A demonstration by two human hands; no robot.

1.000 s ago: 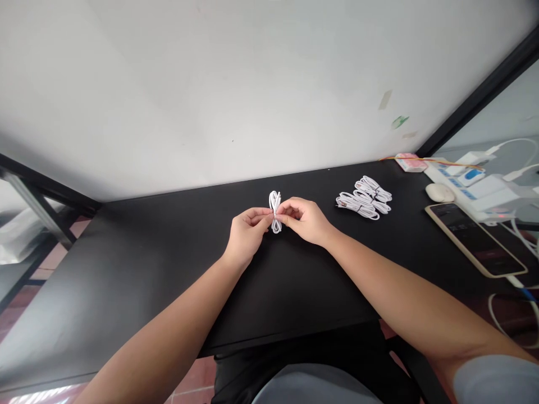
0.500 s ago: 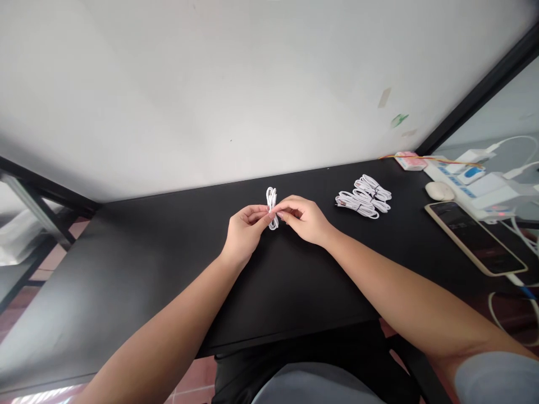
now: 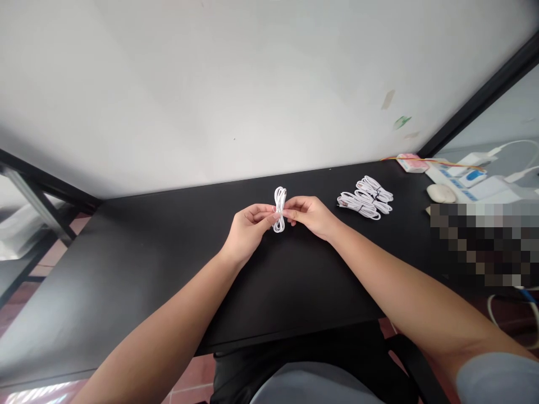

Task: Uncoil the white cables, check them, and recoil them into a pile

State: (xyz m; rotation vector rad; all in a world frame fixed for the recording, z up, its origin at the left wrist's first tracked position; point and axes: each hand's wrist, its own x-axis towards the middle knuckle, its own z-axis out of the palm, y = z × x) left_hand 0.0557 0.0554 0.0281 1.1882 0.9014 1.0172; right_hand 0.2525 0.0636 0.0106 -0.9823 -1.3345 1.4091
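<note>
A small coiled white cable (image 3: 279,200) stands upright between my two hands above the black table (image 3: 168,247). My left hand (image 3: 248,230) pinches the coil's middle from the left with curled fingers. My right hand (image 3: 309,216) pinches the same spot from the right, fingers closed. Both hands hover near the table's far middle, close to the white wall. What binds the coil's middle is hidden by my fingertips.
A pile of several bundled white cables (image 3: 365,198) lies to the right. Further right are a white mouse (image 3: 441,193), a white power strip (image 3: 471,178) with plugs, a small pink box (image 3: 407,162) and a blurred-out patch. A metal frame stands at far left.
The coil and both hands have shifted slightly right and up in view; the pinch on its middle is the same. The camera has tilted a little.
</note>
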